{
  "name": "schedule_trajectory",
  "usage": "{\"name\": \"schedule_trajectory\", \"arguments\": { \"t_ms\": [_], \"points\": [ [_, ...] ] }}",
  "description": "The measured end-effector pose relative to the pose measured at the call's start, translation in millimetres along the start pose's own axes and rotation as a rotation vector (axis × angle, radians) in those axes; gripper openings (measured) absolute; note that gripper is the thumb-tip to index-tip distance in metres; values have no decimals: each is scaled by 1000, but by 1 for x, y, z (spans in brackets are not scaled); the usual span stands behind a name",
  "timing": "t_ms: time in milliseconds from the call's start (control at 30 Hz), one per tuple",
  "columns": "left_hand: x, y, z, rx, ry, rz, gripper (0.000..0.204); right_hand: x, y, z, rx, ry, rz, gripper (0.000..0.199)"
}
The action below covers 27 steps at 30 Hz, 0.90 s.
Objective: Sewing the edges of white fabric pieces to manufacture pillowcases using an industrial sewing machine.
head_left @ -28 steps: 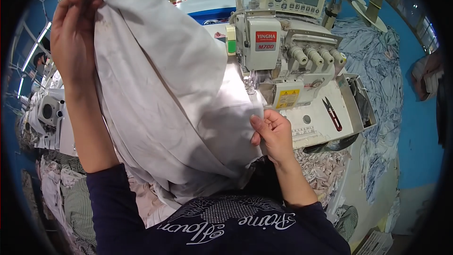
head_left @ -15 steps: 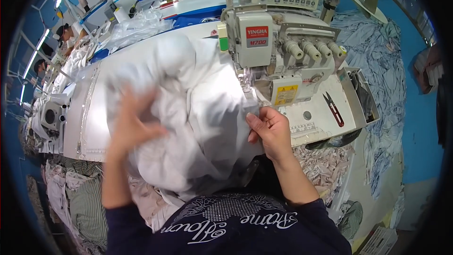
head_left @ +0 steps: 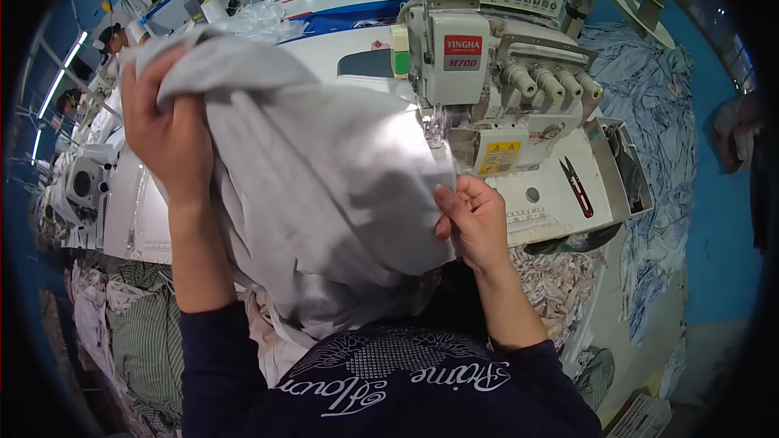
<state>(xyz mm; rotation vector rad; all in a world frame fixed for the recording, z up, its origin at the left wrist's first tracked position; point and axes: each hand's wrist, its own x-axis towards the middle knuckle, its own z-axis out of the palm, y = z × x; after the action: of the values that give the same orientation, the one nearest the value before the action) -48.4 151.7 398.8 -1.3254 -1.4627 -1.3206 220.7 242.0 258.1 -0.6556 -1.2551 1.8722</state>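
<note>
**Head view: both hands on a grey cloth at a sewing machine**

The left hand (head_left: pixel 166 134) is raised high at the left, fingers closed in a fist-like grip over a bunched fold of the light grey cloth (head_left: pixel 324 186). From that grip the cloth hangs down in a wide drape across the middle of the picture, covering the near part of the white machine table (head_left: pixel 560 211) and falling toward the person's lap.

The right hand (head_left: pixel 475 215) sits lower, just in front of the sewing machine (head_left: pixel 487 89). Its fingers are curled and pinch the right edge of the cloth, close beside the needle area; the fingertips are partly hidden by the fabric.

A pair of red-handled thread snips (head_left: pixel 577 186) lies on the table to the right of the right hand, well apart from it. Further right, a heap of pale blue fabric (head_left: pixel 657 138) spills down beside the table. At lower left, striped cloth pieces (head_left: pixel 146 341) lie piled below the left forearm.
</note>
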Motion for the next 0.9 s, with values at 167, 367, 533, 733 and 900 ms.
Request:
{"name": "schedule_trajectory", "arguments": {
  "t_ms": [167,367,533,733,900],
  "points": [
    [3,-40,8,111,-181,-31,27,0,2,-1,-8,2,-23,16],
    [-154,-9,-59,159,-956,-218,48,-1,-4,8,-42,49,18,18],
    [-148,1,-36,119,-452,-353,16,-2,3,-2,-38,29,-11,17],
    [-97,-9,-13,-11,-190,-276,12,2,4,0,-10,9,-21,18],
    [-68,-15,-3,40,-125,-154,13,0,3,-1,-4,3,-22,16]
  ]
}}
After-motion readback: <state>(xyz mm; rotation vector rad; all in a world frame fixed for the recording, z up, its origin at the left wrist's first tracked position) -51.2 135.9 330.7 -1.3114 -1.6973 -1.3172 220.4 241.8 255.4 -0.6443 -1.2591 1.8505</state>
